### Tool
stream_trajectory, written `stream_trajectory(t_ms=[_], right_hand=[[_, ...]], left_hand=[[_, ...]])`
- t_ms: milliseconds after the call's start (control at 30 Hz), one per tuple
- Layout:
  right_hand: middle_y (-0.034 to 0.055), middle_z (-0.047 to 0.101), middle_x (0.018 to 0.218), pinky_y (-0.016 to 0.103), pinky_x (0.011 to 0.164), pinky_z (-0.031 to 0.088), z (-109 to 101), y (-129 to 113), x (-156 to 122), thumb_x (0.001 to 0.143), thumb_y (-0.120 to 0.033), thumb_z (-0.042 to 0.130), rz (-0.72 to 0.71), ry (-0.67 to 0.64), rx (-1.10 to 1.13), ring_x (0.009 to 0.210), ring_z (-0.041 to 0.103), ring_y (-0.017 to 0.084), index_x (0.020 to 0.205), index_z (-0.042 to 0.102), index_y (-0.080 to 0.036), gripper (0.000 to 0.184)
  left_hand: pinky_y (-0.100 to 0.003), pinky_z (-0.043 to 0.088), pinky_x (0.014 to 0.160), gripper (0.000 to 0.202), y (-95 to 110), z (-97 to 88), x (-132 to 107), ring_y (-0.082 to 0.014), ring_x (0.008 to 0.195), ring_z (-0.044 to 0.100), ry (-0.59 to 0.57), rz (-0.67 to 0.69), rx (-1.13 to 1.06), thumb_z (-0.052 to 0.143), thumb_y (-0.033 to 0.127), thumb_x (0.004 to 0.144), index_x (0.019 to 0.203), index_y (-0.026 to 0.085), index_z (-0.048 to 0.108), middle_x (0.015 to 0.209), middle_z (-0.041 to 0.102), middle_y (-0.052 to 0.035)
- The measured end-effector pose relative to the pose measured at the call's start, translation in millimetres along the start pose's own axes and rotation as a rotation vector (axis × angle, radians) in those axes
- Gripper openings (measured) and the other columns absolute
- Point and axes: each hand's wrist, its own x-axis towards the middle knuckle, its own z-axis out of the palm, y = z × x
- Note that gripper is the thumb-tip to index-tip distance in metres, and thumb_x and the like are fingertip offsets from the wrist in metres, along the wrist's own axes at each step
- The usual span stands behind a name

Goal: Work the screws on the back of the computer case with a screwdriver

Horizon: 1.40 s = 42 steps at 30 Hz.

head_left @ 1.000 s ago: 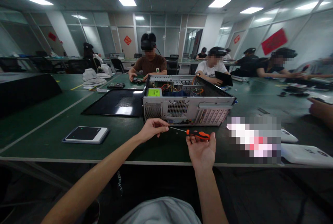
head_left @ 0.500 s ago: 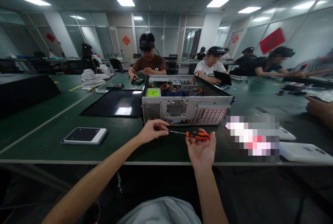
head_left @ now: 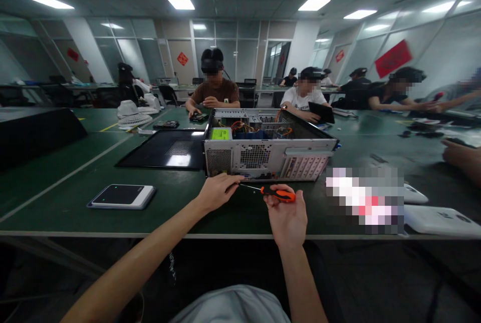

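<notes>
My right hand (head_left: pixel 288 215), palm up, is closed on the orange and black handle of a screwdriver (head_left: pixel 280 194). The thin shaft points left to the fingers of my left hand (head_left: pixel 218 191). Those fingers are bent together at the screwdriver's tip, close to the lower rear edge of an opened computer case (head_left: pixel 270 157). Whether they pinch the tip or some small part, I cannot make out. The case lies on its side with its rear panel facing me; coloured wires and a power supply with a green-yellow label (head_left: pixel 221 133) show inside.
A black side panel (head_left: pixel 161 150) lies left of the case. Nearer on the left is a white and black device (head_left: pixel 122 196). A white phone-like object (head_left: pixel 443 220) and a blurred-out patch are at right. A person (head_left: pixel 214 90) sits across the green table (head_left: pixel 56 203).
My right hand and the screwdriver have shifted slightly left and up, and the handle now tilts more. My left hand has turned a little, its fingers nearer the case.
</notes>
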Motion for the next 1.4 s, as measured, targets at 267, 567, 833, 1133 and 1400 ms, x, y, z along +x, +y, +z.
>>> stream_trajectory(t_ms=[267,567,833,1133,1400], right_hand=[[0.0058,0.067,0.121,0.037,0.089,0.051,33.8,8.8,-29.4,0.098,-0.048,0.059,-0.208,-0.35,-0.228,0.094,0.064,0.02,0.11,0.075,-0.028,0.028],[0.0087,0.058,0.135,0.044,0.11,0.042,63.9,12.9,-35.6,0.101,-0.043,0.055,-0.31,-0.555,-0.586,0.131,0.051,0.028,0.12,0.069,-0.029,0.028],[0.0082,0.06,0.133,0.046,0.111,0.043,72.0,12.6,-31.5,0.1,-0.044,0.057,-0.343,-0.541,-0.565,0.126,0.055,0.028,0.117,0.071,-0.029,0.027],[0.0091,0.061,0.132,0.047,0.112,0.043,75.7,13.5,-28.1,0.099,-0.043,0.059,-0.39,-0.545,-0.574,0.131,0.053,0.029,0.117,0.071,-0.029,0.026],[0.0093,0.064,0.126,0.047,0.11,0.043,79.3,19.5,-26.6,0.097,-0.047,0.061,-0.433,-0.516,-0.538,0.127,0.054,0.029,0.113,0.074,-0.029,0.028]], left_hand=[[-0.023,0.056,0.065,0.028,-12.9,-17.6,21.5,-0.0143,0.075,0.071,0.295,0.037,0.138,0.056,0.022,0.103,0.129,0.019,0.064,0.097,0.08,-0.004],[-0.027,0.057,0.074,0.034,-15.7,-33.7,51.2,-0.0168,0.08,0.067,0.378,-0.09,0.087,0.055,0.026,0.103,0.135,0.025,0.065,0.101,0.081,-0.0024],[-0.025,0.056,0.076,0.048,-17.1,-25.2,52.0,-0.015,0.079,0.067,0.462,-0.109,0.081,0.058,0.026,0.102,0.149,0.025,0.051,0.098,0.08,-0.0016],[-0.031,0.057,0.08,0.051,-26.3,-32.5,48.6,-0.0193,0.092,0.065,0.489,-0.045,0.141,0.059,0.024,0.092,0.143,0.022,0.05,0.112,0.071,-0.0082],[-0.048,0.046,0.104,0.027,-35.7,-66.9,92.3,-0.0279,0.112,0.057,0.579,-0.194,0.26,0.054,0.02,0.085,0.11,0.022,0.064,0.112,0.066,-0.0098]])
